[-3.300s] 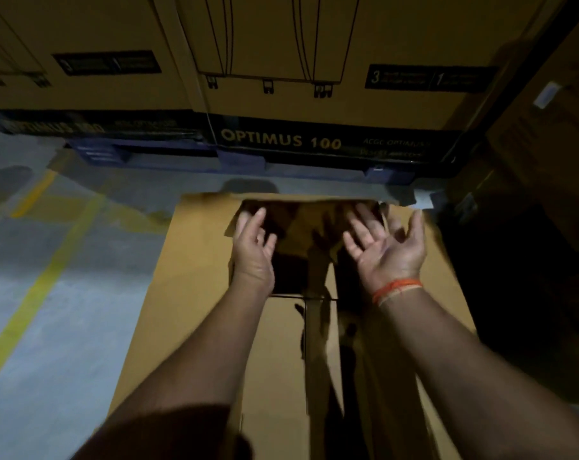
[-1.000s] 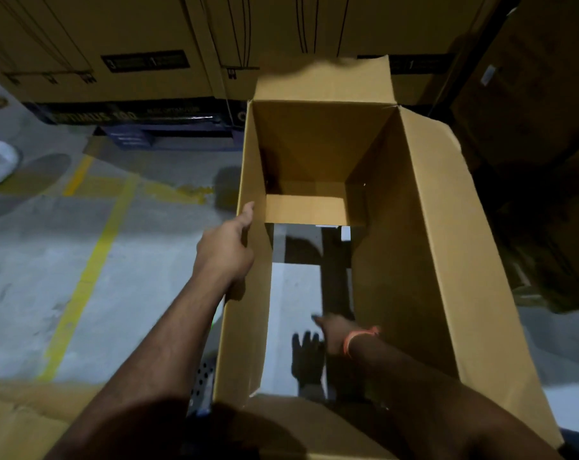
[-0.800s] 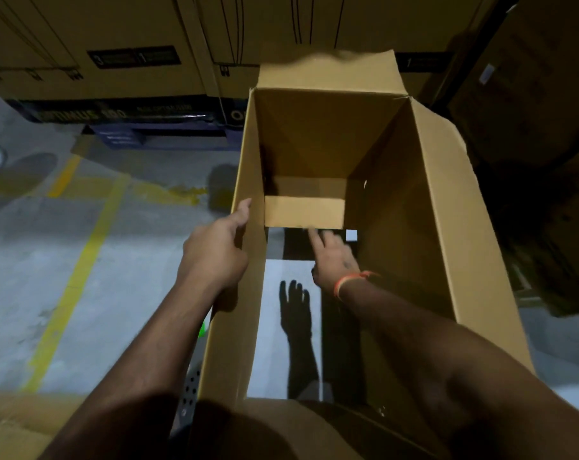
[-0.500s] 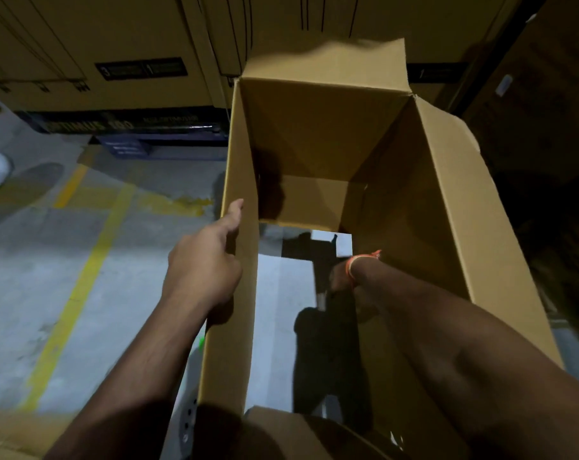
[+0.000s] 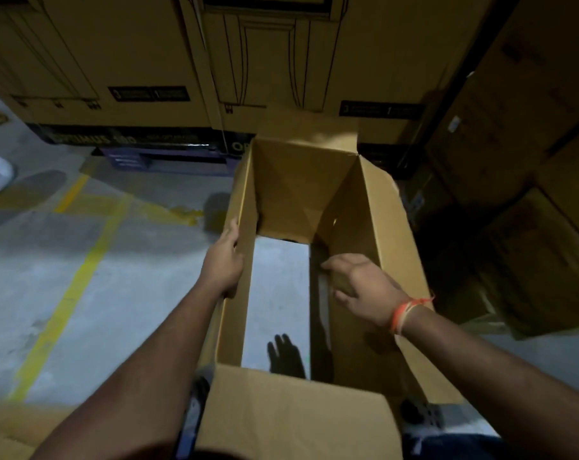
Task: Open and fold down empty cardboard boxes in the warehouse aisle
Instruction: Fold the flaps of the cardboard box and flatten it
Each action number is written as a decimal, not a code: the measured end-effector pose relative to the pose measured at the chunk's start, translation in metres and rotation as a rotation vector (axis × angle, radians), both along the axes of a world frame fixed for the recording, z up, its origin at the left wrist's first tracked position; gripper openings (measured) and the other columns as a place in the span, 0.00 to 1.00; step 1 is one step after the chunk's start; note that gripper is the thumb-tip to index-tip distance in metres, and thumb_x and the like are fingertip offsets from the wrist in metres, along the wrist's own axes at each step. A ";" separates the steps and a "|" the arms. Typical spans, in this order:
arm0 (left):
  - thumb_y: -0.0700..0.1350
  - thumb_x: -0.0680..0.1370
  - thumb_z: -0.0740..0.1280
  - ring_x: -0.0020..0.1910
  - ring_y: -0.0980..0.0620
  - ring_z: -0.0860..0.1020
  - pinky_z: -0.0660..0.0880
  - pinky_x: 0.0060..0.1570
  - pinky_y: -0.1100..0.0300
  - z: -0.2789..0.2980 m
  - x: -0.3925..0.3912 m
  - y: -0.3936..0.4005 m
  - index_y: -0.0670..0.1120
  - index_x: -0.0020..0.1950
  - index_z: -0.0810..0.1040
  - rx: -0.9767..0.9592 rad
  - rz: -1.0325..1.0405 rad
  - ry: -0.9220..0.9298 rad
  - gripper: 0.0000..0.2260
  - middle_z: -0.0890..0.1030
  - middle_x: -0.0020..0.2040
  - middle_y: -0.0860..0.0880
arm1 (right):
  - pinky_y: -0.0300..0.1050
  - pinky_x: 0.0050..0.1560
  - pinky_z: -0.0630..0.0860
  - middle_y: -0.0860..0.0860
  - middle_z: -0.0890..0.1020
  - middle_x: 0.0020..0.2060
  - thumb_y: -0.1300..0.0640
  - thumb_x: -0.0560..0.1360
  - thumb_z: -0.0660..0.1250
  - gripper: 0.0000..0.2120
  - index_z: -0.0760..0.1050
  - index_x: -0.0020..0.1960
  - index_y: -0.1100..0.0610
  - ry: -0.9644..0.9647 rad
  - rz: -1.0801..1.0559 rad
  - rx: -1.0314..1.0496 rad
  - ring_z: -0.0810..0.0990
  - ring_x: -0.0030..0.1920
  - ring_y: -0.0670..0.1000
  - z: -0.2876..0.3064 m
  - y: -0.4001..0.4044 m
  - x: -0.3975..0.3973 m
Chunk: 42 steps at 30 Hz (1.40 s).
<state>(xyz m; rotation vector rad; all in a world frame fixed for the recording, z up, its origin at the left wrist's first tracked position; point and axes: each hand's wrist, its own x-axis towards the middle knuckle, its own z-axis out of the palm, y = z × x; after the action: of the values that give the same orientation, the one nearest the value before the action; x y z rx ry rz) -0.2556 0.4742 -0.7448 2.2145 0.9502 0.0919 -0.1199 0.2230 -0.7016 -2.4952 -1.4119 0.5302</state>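
Observation:
An open brown cardboard box (image 5: pixel 386 227) stands on the aisle floor in front of me, top and bottom both open, so the grey floor shows through it. My left hand (image 5: pixel 223 263) grips the box's left wall from outside, thumb along the top edge. My right hand (image 5: pixel 361 283), with an orange wristband, hovers inside near the right wall with its fingers loosely spread and nothing in it. The near flap (image 5: pixel 298 413) folds toward me; the far flap (image 5: pixel 308 126) stands up.
Large printed cartons (image 5: pixel 122 61) on a dark pallet (image 5: pixel 162 161) line the far side. More stacked cartons (image 5: pixel 527 180) crowd the right. Yellow lines (image 5: pixel 72 287) cross the grey floor at left, and flat cardboard (image 5: pixel 9 429) lies at the lower left corner.
My right hand has risen from deep in the box to near the right wall's top. The lower far flap is pushed back, baring more floor. My left hand kept its grip.

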 end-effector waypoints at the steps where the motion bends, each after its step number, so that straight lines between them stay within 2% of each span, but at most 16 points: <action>1: 0.39 0.81 0.65 0.71 0.41 0.72 0.74 0.62 0.55 -0.001 -0.006 -0.008 0.52 0.84 0.48 0.021 -0.031 0.039 0.37 0.59 0.82 0.47 | 0.44 0.72 0.65 0.49 0.73 0.69 0.53 0.78 0.67 0.25 0.69 0.74 0.49 -0.029 -0.040 0.011 0.68 0.71 0.50 0.010 -0.015 0.000; 5: 0.43 0.79 0.71 0.77 0.38 0.63 0.66 0.72 0.49 -0.001 -0.043 -0.049 0.45 0.84 0.46 -0.029 0.002 0.170 0.42 0.53 0.82 0.40 | 0.50 0.75 0.65 0.48 0.67 0.74 0.51 0.79 0.67 0.25 0.67 0.75 0.46 0.032 -0.251 0.011 0.64 0.74 0.51 0.017 -0.063 -0.006; 10: 0.56 0.75 0.74 0.69 0.33 0.70 0.73 0.66 0.43 0.009 -0.101 -0.084 0.44 0.80 0.58 -0.151 0.323 0.194 0.41 0.65 0.74 0.37 | 0.56 0.74 0.67 0.54 0.65 0.74 0.51 0.79 0.68 0.32 0.60 0.80 0.49 0.218 -0.596 0.122 0.68 0.72 0.58 -0.002 -0.110 -0.021; 14: 0.71 0.59 0.79 0.73 0.34 0.66 0.67 0.70 0.40 0.018 -0.146 -0.105 0.42 0.81 0.56 -0.548 0.630 0.206 0.61 0.63 0.77 0.37 | 0.61 0.72 0.67 0.60 0.64 0.74 0.45 0.76 0.70 0.40 0.54 0.81 0.51 0.380 -0.914 0.049 0.68 0.71 0.65 -0.019 -0.146 -0.021; 16: 0.69 0.68 0.75 0.65 0.36 0.74 0.71 0.64 0.41 0.033 -0.159 -0.122 0.41 0.76 0.66 -0.750 0.604 0.269 0.48 0.73 0.69 0.37 | 0.60 0.69 0.70 0.63 0.68 0.72 0.45 0.76 0.71 0.40 0.54 0.80 0.54 0.529 -1.012 0.065 0.71 0.68 0.66 -0.022 -0.162 -0.019; 18: 0.61 0.77 0.71 0.47 0.42 0.79 0.76 0.58 0.44 0.037 -0.168 -0.137 0.38 0.64 0.77 -0.868 0.533 0.315 0.29 0.80 0.50 0.40 | 0.55 0.63 0.72 0.63 0.71 0.70 0.47 0.77 0.71 0.39 0.56 0.79 0.58 0.650 -1.061 0.105 0.74 0.65 0.66 -0.016 -0.170 -0.020; 20: 0.53 0.77 0.75 0.40 0.44 0.80 0.79 0.49 0.49 0.043 -0.172 -0.146 0.37 0.56 0.81 -0.862 0.470 0.298 0.20 0.83 0.48 0.39 | 0.56 0.60 0.74 0.64 0.72 0.68 0.47 0.75 0.73 0.40 0.57 0.78 0.60 0.693 -1.069 0.112 0.75 0.63 0.66 -0.013 -0.176 -0.018; 21: 0.48 0.75 0.77 0.41 0.42 0.82 0.81 0.45 0.49 0.041 -0.171 -0.141 0.36 0.61 0.79 -0.827 0.483 0.211 0.21 0.84 0.52 0.37 | 0.57 0.58 0.75 0.64 0.73 0.68 0.48 0.74 0.75 0.41 0.58 0.78 0.60 0.673 -1.072 0.110 0.76 0.62 0.65 -0.012 -0.178 -0.016; 23: 0.42 0.73 0.78 0.52 0.36 0.82 0.82 0.48 0.44 0.051 -0.166 -0.138 0.40 0.80 0.59 -0.710 0.498 0.065 0.41 0.78 0.65 0.36 | 0.59 0.58 0.78 0.63 0.78 0.63 0.51 0.71 0.77 0.36 0.66 0.73 0.61 0.594 -1.075 0.173 0.79 0.56 0.64 -0.014 -0.181 -0.009; 25: 0.38 0.77 0.74 0.56 0.37 0.79 0.79 0.50 0.45 0.066 -0.161 -0.140 0.48 0.83 0.39 -0.635 0.465 -0.046 0.50 0.74 0.67 0.40 | 0.58 0.57 0.79 0.61 0.82 0.56 0.56 0.71 0.77 0.25 0.73 0.64 0.61 0.555 -1.061 0.263 0.81 0.51 0.61 -0.002 -0.179 -0.011; 26: 0.36 0.78 0.72 0.52 0.39 0.80 0.79 0.50 0.45 0.070 -0.161 -0.141 0.50 0.83 0.35 -0.654 0.437 -0.084 0.50 0.75 0.62 0.43 | 0.56 0.57 0.79 0.59 0.82 0.55 0.59 0.72 0.76 0.21 0.74 0.62 0.60 0.554 -1.036 0.308 0.81 0.51 0.60 0.006 -0.178 -0.014; 28: 0.32 0.79 0.69 0.49 0.41 0.81 0.80 0.49 0.46 0.072 -0.161 -0.132 0.54 0.83 0.37 -0.766 0.365 -0.195 0.48 0.77 0.59 0.46 | 0.55 0.58 0.78 0.57 0.82 0.53 0.63 0.74 0.74 0.17 0.76 0.62 0.58 0.572 -0.975 0.383 0.81 0.53 0.59 0.026 -0.177 -0.022; 31: 0.30 0.79 0.66 0.52 0.45 0.80 0.83 0.43 0.54 0.087 -0.162 -0.123 0.56 0.84 0.43 -1.004 0.303 -0.386 0.45 0.65 0.76 0.44 | 0.61 0.62 0.76 0.56 0.82 0.56 0.64 0.78 0.70 0.15 0.74 0.62 0.54 0.610 -0.896 0.479 0.80 0.56 0.59 0.042 -0.177 -0.033; 34: 0.27 0.79 0.62 0.54 0.43 0.78 0.82 0.43 0.54 0.089 -0.152 -0.125 0.60 0.83 0.45 -1.157 0.307 -0.570 0.44 0.70 0.71 0.39 | 0.63 0.64 0.75 0.55 0.81 0.59 0.61 0.79 0.68 0.18 0.73 0.67 0.52 0.553 -0.817 0.522 0.79 0.60 0.58 0.043 -0.175 -0.050; 38: 0.30 0.81 0.63 0.63 0.39 0.77 0.80 0.54 0.41 0.088 -0.129 -0.143 0.68 0.80 0.42 -1.092 0.330 -0.709 0.46 0.68 0.75 0.45 | 0.60 0.63 0.77 0.50 0.77 0.62 0.57 0.80 0.67 0.26 0.66 0.76 0.47 0.450 -0.671 0.476 0.77 0.62 0.53 0.044 -0.158 -0.086; 42: 0.39 0.86 0.59 0.59 0.43 0.80 0.83 0.49 0.44 0.102 -0.111 -0.165 0.78 0.73 0.35 -0.737 0.283 -0.662 0.41 0.70 0.72 0.49 | 0.52 0.65 0.76 0.48 0.77 0.66 0.57 0.80 0.66 0.29 0.61 0.78 0.43 0.220 -0.495 0.355 0.77 0.64 0.48 0.045 -0.144 -0.120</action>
<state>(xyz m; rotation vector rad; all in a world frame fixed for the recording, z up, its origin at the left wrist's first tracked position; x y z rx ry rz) -0.3668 0.3095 -0.6424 1.2347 0.7414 0.4877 -0.2403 0.0786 -0.6566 -2.2888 -0.6962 0.3935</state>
